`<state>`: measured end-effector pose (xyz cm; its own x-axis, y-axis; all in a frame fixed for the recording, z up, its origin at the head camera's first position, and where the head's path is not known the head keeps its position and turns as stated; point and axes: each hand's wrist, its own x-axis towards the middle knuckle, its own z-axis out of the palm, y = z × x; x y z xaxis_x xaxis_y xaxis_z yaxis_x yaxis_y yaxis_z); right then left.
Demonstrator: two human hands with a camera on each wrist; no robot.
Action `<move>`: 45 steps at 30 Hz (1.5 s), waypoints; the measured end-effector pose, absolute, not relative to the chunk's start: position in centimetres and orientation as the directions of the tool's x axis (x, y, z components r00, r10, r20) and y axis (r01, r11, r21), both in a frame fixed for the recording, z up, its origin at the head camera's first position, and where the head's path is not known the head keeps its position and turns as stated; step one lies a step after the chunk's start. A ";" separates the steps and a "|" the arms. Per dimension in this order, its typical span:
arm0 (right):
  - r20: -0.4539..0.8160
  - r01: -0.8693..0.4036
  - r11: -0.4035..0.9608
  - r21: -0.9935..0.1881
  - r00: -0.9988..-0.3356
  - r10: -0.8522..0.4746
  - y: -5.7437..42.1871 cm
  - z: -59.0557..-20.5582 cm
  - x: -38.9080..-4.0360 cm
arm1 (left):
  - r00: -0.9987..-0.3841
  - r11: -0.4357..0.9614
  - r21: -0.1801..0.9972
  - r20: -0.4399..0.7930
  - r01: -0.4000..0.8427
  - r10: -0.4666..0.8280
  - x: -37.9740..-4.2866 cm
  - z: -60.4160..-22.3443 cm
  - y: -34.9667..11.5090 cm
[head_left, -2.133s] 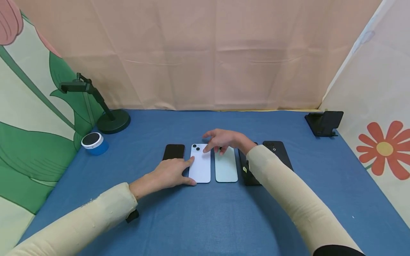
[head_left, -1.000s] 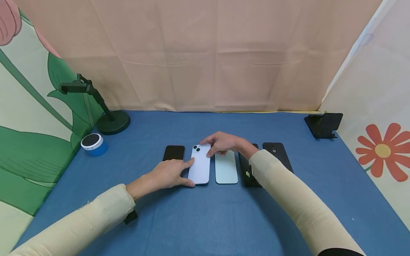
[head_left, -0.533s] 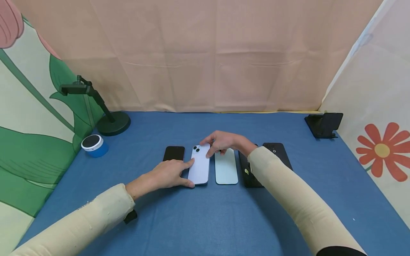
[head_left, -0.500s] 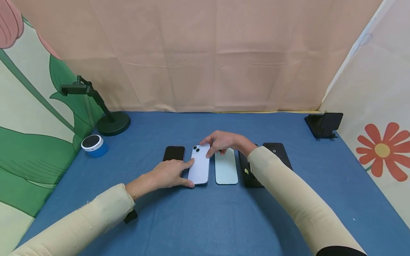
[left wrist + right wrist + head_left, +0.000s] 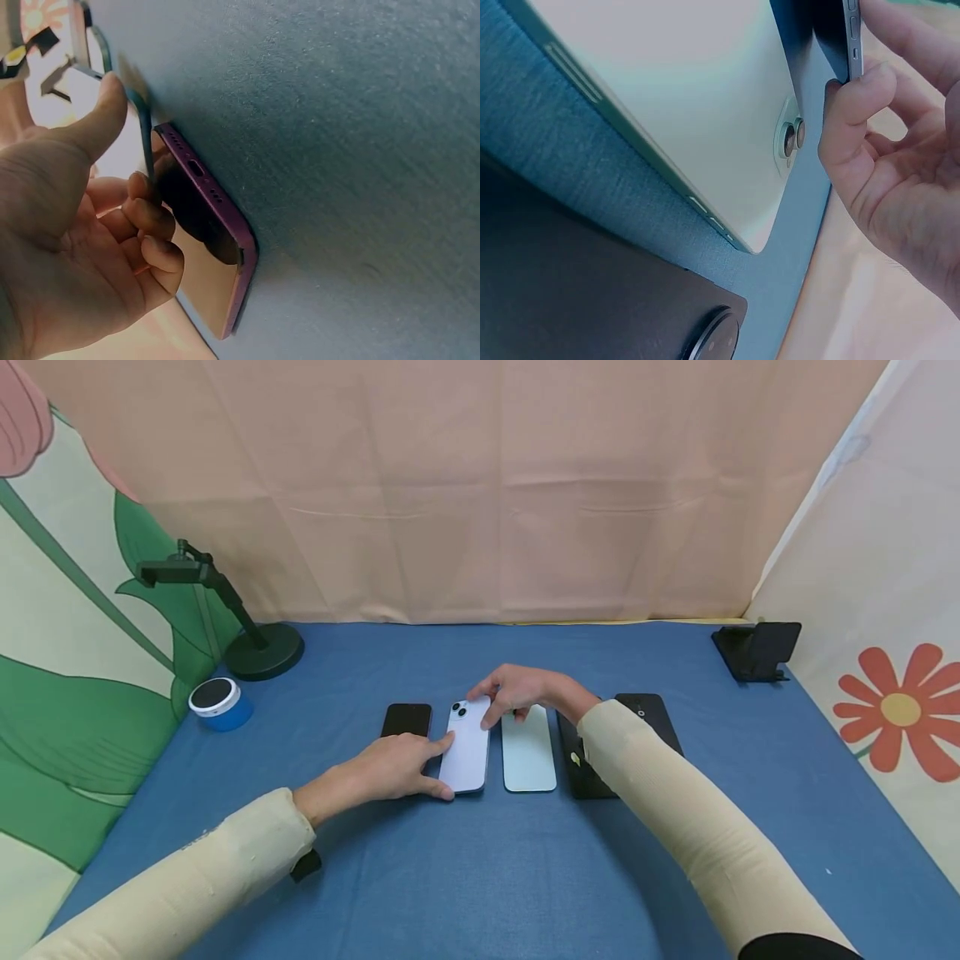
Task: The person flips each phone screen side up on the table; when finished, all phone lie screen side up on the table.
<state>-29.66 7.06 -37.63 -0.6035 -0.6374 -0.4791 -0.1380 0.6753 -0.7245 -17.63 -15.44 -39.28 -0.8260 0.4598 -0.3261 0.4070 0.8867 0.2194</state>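
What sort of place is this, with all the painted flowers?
Probably a makeshift tabletop booth, not an ordinary room: a creased beige backdrop, flower-patterned side walls and a blue-covered table with phones in a row.

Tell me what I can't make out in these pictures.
Flat lilac phone: its screen faces away in the head view; the right wrist view's top edge crops it.
Black phone with a round camera: the cream fabric sleeve covers part in the head view; right wrist view's edges crop it.
Round blue container with white rim: any lettering is too small in the head view.
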 end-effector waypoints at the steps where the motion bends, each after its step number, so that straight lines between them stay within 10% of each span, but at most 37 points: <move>1: -0.479 -0.138 0.676 -0.724 -0.604 -0.637 7.1 -37.6 -29.6 | -0.825 0.888 0.217 -0.331 0.406 0.458 -17.6 -39.2 -15.4; 17: -0.474 -0.153 0.679 -0.718 -0.607 -0.637 6.9 -37.2 -29.7 | -0.821 0.782 0.376 -0.086 0.497 0.564 -15.6 -38.4 -13.9; 45: -0.506 -0.125 0.679 -0.724 -0.572 -0.645 6.4 -36.0 -30.1 | -0.827 0.778 0.394 -0.073 0.490 0.558 -15.3 -38.5 -13.4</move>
